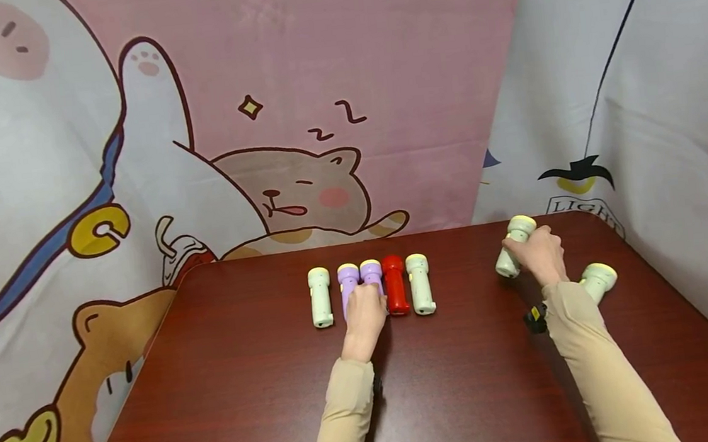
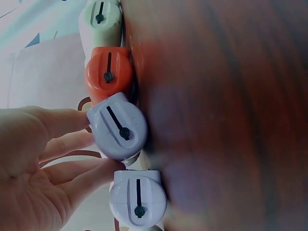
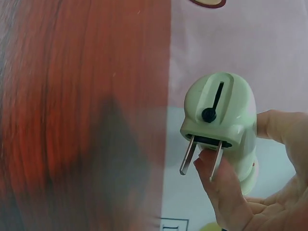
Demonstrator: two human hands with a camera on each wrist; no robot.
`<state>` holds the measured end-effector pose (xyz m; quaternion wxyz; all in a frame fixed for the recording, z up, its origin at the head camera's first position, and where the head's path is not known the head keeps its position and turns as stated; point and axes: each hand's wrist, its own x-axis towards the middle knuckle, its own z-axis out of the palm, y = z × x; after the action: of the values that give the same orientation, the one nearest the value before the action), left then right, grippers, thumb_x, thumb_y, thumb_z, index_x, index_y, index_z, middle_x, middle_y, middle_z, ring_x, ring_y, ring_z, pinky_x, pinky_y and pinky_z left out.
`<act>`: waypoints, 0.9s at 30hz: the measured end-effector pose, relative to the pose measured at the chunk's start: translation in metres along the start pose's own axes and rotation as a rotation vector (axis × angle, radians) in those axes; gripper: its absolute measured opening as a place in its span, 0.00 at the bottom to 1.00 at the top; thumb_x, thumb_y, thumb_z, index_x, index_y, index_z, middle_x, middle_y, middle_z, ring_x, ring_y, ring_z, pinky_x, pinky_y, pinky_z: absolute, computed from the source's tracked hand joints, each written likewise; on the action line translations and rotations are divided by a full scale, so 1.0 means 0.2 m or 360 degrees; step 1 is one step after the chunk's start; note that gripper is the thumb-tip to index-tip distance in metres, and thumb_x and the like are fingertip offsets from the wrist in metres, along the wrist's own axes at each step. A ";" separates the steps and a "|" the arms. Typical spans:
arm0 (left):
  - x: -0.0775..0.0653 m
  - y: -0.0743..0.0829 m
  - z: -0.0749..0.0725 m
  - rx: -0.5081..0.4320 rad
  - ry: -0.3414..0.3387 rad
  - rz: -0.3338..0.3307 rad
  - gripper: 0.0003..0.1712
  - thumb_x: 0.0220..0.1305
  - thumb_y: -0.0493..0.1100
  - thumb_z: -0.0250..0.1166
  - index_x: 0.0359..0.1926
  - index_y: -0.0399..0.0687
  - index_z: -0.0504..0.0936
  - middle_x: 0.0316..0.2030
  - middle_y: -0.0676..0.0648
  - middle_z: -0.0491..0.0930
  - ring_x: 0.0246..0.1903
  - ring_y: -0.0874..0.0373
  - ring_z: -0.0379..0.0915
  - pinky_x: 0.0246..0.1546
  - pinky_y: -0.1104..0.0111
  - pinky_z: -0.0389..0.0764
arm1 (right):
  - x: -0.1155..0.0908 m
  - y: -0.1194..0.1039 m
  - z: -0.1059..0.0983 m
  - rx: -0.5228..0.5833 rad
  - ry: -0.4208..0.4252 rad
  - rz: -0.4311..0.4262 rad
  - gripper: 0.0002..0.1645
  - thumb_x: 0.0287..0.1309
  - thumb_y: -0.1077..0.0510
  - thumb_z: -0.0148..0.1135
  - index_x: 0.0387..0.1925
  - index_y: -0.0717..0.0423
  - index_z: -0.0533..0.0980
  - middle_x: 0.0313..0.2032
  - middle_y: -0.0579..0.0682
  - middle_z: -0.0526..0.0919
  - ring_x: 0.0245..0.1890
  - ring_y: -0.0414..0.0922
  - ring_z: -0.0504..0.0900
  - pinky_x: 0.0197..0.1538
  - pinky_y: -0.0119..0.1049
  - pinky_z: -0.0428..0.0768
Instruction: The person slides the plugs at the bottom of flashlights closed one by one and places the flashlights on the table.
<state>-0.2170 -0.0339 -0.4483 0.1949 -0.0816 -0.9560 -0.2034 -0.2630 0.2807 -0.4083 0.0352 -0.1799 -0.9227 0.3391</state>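
Five flashlights stand in a row on the table. My left hand [image 1: 365,314] pinches the purple flashlight [image 1: 370,270] beside the red flashlight [image 1: 395,284]; in the left wrist view that purple flashlight [image 2: 119,126] leans against the red one, its round end tilted. A second purple flashlight [image 1: 348,275] is just left of it, close to the fingers. Further right, my right hand [image 1: 539,254] grips a pale green flashlight [image 1: 519,228], tilted. The right wrist view shows two metal plug prongs [image 3: 188,155] sticking out of its end, a finger near them.
Pale green flashlights bound the row at its left end [image 1: 320,297] and right end [image 1: 421,286]. Another pale green flashlight [image 1: 598,281] lies by the right wrist, partly hidden by the sleeve. The brown table [image 1: 229,389] meets a printed cloth [image 1: 418,87] behind.
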 end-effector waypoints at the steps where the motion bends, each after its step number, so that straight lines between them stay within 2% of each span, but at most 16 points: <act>1: 0.00 0.00 0.00 -0.0006 0.0005 -0.0001 0.08 0.53 0.37 0.70 0.22 0.39 0.81 0.21 0.41 0.79 0.25 0.45 0.80 0.25 0.59 0.78 | -0.01 -0.01 0.00 0.0004 0.0010 -0.0013 0.45 0.57 0.39 0.56 0.54 0.76 0.59 0.44 0.73 0.71 0.43 0.66 0.76 0.37 0.51 0.77; 9: -0.01 0.02 0.00 0.0006 0.0074 0.0038 0.07 0.54 0.38 0.69 0.27 0.38 0.82 0.23 0.41 0.80 0.25 0.45 0.80 0.24 0.60 0.79 | -0.08 -0.09 0.02 0.0019 0.0066 -0.0094 0.40 0.55 0.39 0.57 0.49 0.72 0.63 0.39 0.68 0.74 0.38 0.63 0.78 0.31 0.44 0.76; 12: -0.02 0.03 0.00 -0.0012 0.0082 0.0037 0.07 0.54 0.38 0.69 0.33 0.38 0.84 0.27 0.40 0.82 0.28 0.45 0.81 0.26 0.59 0.80 | -0.10 -0.11 0.03 0.0030 0.0073 -0.0131 0.38 0.55 0.39 0.57 0.48 0.71 0.63 0.38 0.67 0.74 0.36 0.61 0.79 0.30 0.42 0.77; 18: -0.02 0.06 -0.01 -0.0050 0.0107 0.0087 0.16 0.55 0.39 0.68 0.46 0.38 0.84 0.37 0.40 0.85 0.33 0.45 0.81 0.33 0.59 0.82 | -0.15 -0.17 0.06 0.0056 0.0077 -0.0176 0.36 0.55 0.40 0.59 0.46 0.69 0.63 0.36 0.65 0.74 0.34 0.60 0.80 0.28 0.41 0.76; 27: -0.03 0.11 -0.01 -0.0166 0.0152 0.0228 0.25 0.57 0.40 0.68 0.55 0.33 0.77 0.43 0.37 0.84 0.40 0.45 0.82 0.41 0.59 0.82 | -0.23 -0.27 0.11 0.0101 0.0045 -0.0248 0.36 0.54 0.42 0.60 0.48 0.69 0.63 0.35 0.63 0.75 0.33 0.56 0.80 0.26 0.37 0.76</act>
<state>-0.2066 -0.0158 -0.4416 0.2499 -0.1499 -0.9255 -0.2421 -0.2416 0.2130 -0.3890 0.0803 -0.1110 -0.9221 0.3619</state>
